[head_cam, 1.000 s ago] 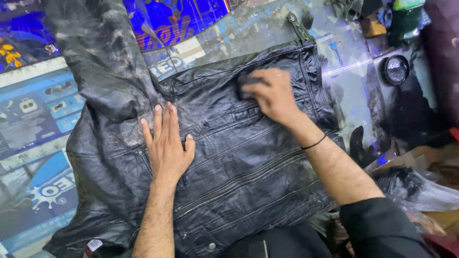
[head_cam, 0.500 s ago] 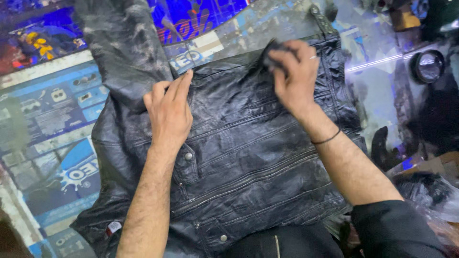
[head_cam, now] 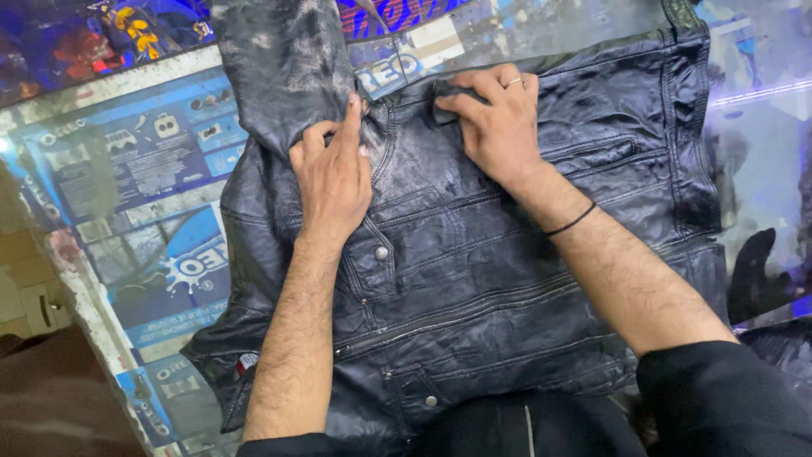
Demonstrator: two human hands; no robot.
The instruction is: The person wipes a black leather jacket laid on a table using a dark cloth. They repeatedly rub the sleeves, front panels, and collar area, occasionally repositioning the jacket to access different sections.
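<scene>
So we've got the jacket (head_cam: 474, 279) spread flat on the table (head_cam: 152, 161). Our left hand (head_cam: 334, 173) presses on it near the sleeve (head_cam: 283, 72), fingers loosely together, and our right hand (head_cam: 499, 118) is clamped on a dark pad (head_cam: 452, 89) against the collar edge

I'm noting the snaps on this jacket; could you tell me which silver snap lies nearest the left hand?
The snap on the pocket flap, just below the left hand beside the wrist. The other snap sits much lower, near the jacket's bottom edge.

Single head view, looking steeply down, close over table (head_cam: 127, 152)
</scene>
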